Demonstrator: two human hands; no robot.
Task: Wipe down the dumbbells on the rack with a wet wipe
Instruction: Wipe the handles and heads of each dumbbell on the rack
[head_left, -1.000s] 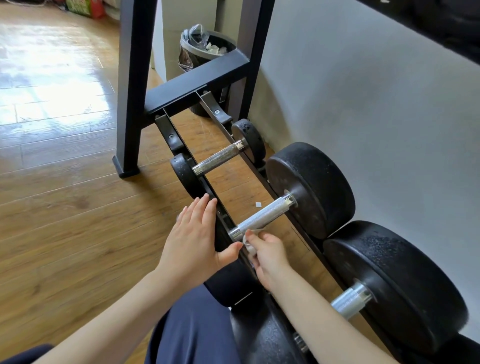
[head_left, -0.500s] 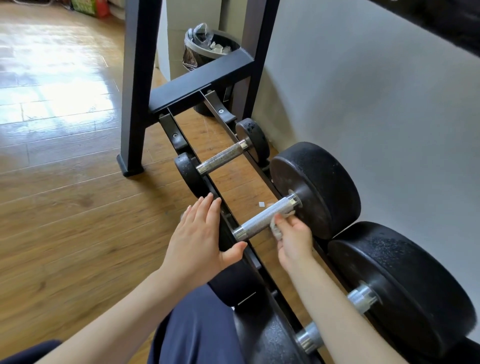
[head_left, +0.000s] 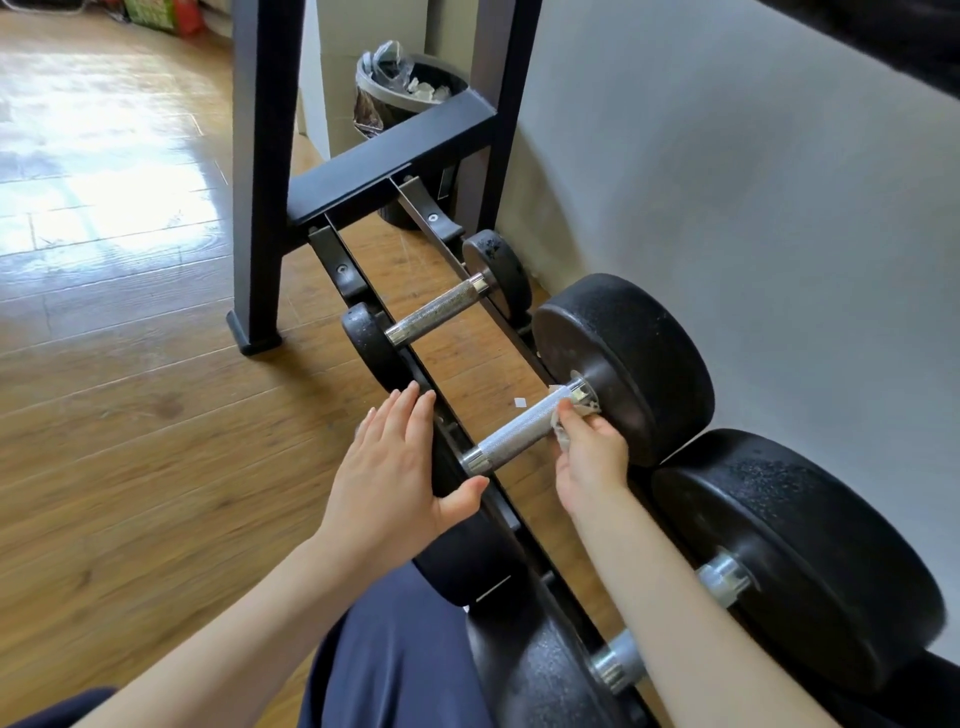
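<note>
On the wood floor (head_left: 130, 426) by the grey wall, the right hand (head_left: 589, 457) pinches the wet wipe (head_left: 563, 423) in curled fingers, now slid up the middle dumbbell (head_left: 524, 431) handle to its far end (one pass likely finishing), while the left hand (head_left: 395, 473) rests open, fingers straight, on the near weight of that dumbbell on the rack (head_left: 498, 506).

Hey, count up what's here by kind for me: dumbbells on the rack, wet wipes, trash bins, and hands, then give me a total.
Dumbbells: 3, a small one, a middle one, a big one
Wet wipes: 1, a wet wipe pinched in the right hand
Trash bins: 1, a trash bin
Hands: 2, right hand and left hand
Total: 7
</note>
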